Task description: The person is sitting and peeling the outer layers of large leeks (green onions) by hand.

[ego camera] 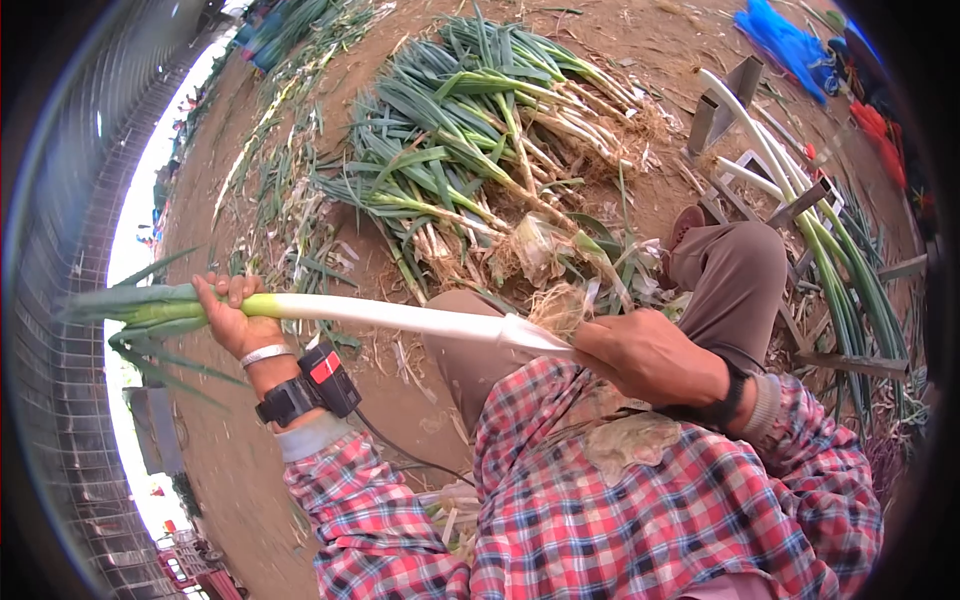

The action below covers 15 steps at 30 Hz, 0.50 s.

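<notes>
A long leek (390, 315) lies level across the front of me, its green leaves to the left and its white shank to the right. My left hand (238, 319) is closed around it where the green meets the white. At the root end, my right hand (649, 356) grips a thin outer skin that is partly drawn off the shank. Its fingertips are hidden behind the hand. The pale tangled roots (559, 309) show just above that hand. Both wrists wear black straps, the left with a black box device and a cable.
Beyond my knees, a large heap of untrimmed leeks (465, 142) lies on the dirt ground (300, 480). On the right, several stripped leeks (825, 255) rest on a metal rack (855, 364). Peeled skins and leaf scraps (289, 195) litter the soil. A blue plastic bag (787, 45) lies at top right.
</notes>
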Each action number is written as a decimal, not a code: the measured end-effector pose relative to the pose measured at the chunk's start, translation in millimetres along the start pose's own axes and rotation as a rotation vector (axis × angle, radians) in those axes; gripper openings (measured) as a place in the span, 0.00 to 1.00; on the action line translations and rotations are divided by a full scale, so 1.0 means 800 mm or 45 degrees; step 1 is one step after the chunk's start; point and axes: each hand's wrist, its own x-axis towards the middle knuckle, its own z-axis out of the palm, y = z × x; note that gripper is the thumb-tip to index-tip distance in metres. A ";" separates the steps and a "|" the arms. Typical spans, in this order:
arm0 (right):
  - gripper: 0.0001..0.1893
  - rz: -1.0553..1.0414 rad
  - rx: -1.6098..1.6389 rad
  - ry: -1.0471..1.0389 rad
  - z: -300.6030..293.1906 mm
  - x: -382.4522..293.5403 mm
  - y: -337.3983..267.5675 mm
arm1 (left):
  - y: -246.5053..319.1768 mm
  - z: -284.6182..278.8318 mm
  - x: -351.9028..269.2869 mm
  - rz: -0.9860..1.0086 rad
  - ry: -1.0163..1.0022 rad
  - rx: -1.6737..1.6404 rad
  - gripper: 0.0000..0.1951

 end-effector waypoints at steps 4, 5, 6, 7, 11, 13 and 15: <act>0.12 0.318 -0.142 -0.237 0.005 -0.106 0.076 | 0.064 -0.041 0.047 0.011 0.043 -0.076 0.13; 0.14 0.392 0.003 -0.254 -0.001 -0.107 0.080 | 0.075 -0.039 0.043 0.015 -0.030 -0.131 0.14; 0.16 0.461 0.149 -0.271 -0.006 -0.103 0.082 | 0.085 -0.036 0.041 0.023 -0.104 -0.186 0.14; 0.16 0.445 0.149 -0.266 -0.008 -0.097 0.077 | 0.081 -0.035 0.037 -0.012 -0.205 -0.222 0.15; 0.20 0.199 -0.260 0.111 -0.025 -0.009 0.033 | 0.057 -0.006 0.003 -0.010 -0.522 -0.440 0.17; 0.21 0.095 -0.150 0.319 -0.022 0.032 0.005 | 0.047 0.003 -0.011 -0.118 -0.834 -0.749 0.22; 0.23 -0.292 0.067 0.349 -0.022 0.061 -0.022 | 0.039 0.023 -0.033 -0.156 -0.906 -0.884 0.24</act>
